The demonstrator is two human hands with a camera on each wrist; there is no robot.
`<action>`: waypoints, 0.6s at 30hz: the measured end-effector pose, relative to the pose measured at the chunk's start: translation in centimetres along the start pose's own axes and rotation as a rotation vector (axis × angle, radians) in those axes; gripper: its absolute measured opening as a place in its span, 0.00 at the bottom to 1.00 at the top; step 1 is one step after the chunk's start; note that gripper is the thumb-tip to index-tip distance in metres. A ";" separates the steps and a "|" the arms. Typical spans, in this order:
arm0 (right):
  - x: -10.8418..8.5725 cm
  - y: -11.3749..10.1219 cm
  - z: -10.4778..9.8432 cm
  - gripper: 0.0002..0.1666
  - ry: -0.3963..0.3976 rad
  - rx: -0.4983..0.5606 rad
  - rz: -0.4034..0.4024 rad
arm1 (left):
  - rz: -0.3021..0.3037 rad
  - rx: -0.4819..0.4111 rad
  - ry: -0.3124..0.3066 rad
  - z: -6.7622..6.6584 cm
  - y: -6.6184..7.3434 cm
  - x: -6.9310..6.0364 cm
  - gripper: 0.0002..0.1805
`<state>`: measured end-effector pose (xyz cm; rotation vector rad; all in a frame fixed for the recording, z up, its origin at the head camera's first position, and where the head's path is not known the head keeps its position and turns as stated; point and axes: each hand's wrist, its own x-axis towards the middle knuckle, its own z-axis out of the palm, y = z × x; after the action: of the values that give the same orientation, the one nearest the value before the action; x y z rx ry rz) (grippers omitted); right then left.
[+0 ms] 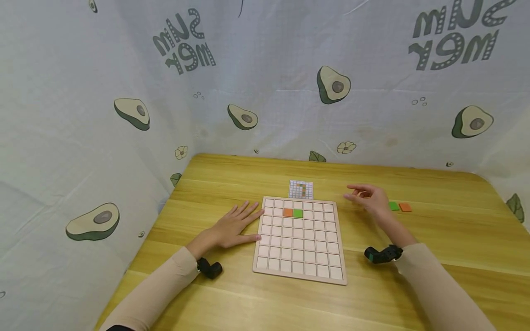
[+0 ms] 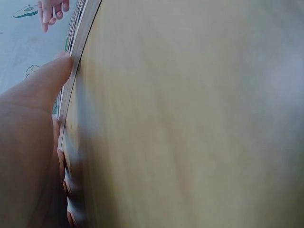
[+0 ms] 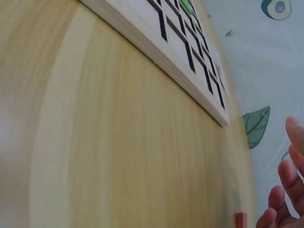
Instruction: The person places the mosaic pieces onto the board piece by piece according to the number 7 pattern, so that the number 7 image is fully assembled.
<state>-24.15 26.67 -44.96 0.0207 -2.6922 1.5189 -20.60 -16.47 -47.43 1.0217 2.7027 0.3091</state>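
A pale wooden grid board lies on the table, with an orange square tile and a green square tile side by side in its second row. My left hand rests spread at the board's left side, its thumb and fingertips touching the edge. Right of the board my right hand hovers, fingers loosely bent, with nothing visible between them. Just beyond that hand are a loose green tile and an orange tile. In the right wrist view part of the right hand shows at the edge.
A small printed card with a coloured grid pattern lies against the board's far edge. The wooden table ends at a white curtain printed with avocados, which hangs behind and to the left.
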 end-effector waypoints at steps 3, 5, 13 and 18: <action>-0.2 0.5 -0.5 0.33 0.043 0.001 0.013 | -0.002 0.002 -0.005 -0.1 0.0 0.0 0.44; -0.2 0.8 -0.7 0.33 0.066 0.002 0.034 | 0.002 -0.001 -0.002 -0.1 0.1 0.0 0.44; -0.6 1.9 -1.4 0.34 0.132 0.029 0.110 | 0.001 -0.004 -0.003 -0.3 0.2 0.0 0.44; -0.6 2.3 -1.6 0.33 0.152 0.040 0.154 | 0.005 -0.015 -0.001 -0.3 0.3 -0.1 0.44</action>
<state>-23.54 29.21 -46.16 -0.2945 -2.5959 1.5447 -20.44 -16.36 -47.04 1.0249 2.6934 0.3289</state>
